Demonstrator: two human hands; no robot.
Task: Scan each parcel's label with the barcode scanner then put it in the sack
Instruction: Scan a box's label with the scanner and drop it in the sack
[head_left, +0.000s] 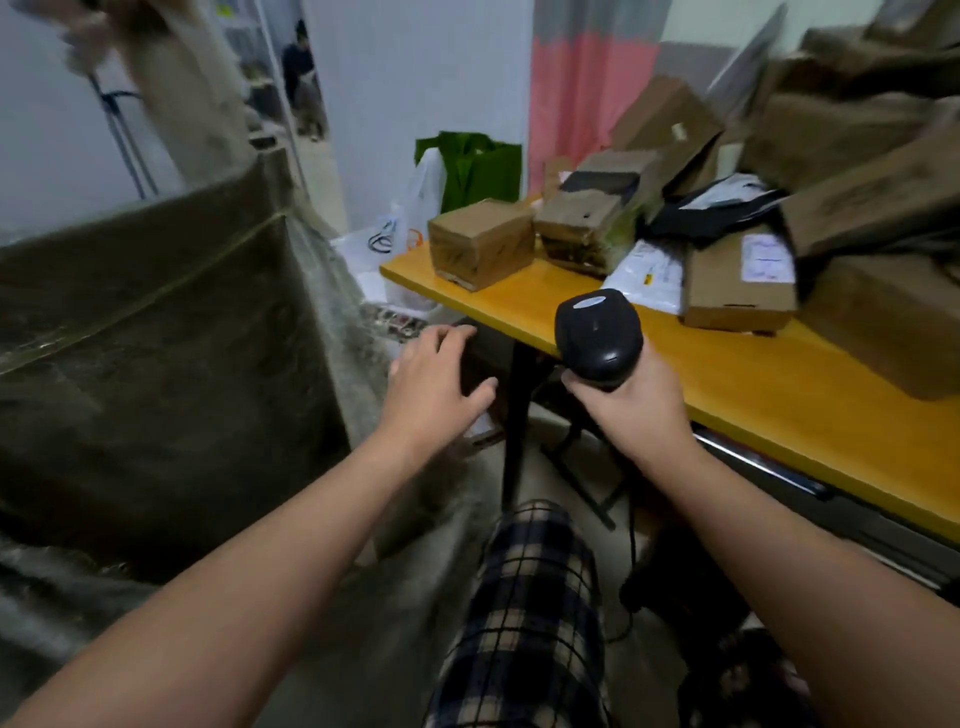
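My right hand (636, 400) grips the handle of a black barcode scanner (597, 332), held upright at the front edge of the yellow table (727, 374). My left hand (434, 379) hovers open between the table and the large woven sack (156, 338) on the left, holding nothing. Many brown cardboard parcels lie on the table: a small box (480, 241) at the near left corner, a torn box (587, 228) behind it, a flat box with a white label (740, 278), and a white poly mailer (649, 275).
A tall heap of brown boxes (857, 135) fills the right side of the table. A green bag (480, 169) and white plastic bags (395, 228) sit behind the table's corner. Black table legs (514, 421) stand below. A person stands in a far doorway (298, 73).
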